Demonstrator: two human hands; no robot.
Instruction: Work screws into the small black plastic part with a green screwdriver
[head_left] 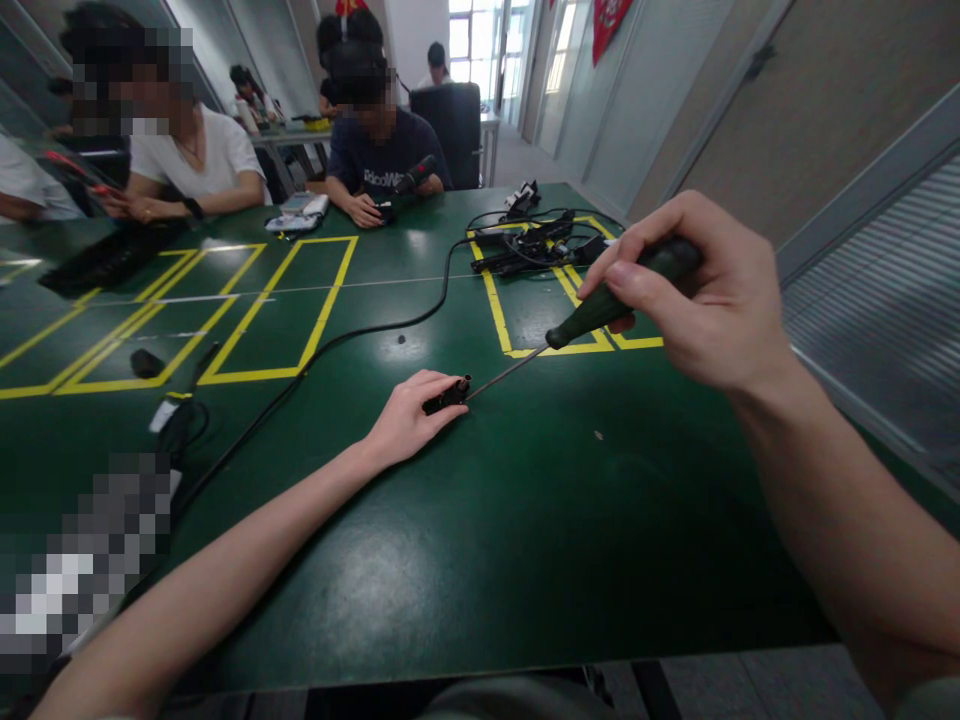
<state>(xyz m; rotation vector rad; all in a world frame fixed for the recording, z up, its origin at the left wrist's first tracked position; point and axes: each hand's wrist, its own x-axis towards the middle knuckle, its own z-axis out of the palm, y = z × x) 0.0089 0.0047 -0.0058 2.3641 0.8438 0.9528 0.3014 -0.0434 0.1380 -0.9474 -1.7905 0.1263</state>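
My left hand rests low over the green table, its thumb and fingers closed around a small black part whose exact kind I cannot make out. In my right hand is a screwdriver with a dark green handle, gripped between thumb and fingers. Its thin metal shaft slants down to the left. The tip meets the right end of the black part, or lies very close to it; the contact itself is too small to tell.
Black parts and cables lie heaped across yellow tape outlines at the back right. A black cable crosses the table diagonally. A small black object sits at left. Two people work across the table, one holding a dark tool.
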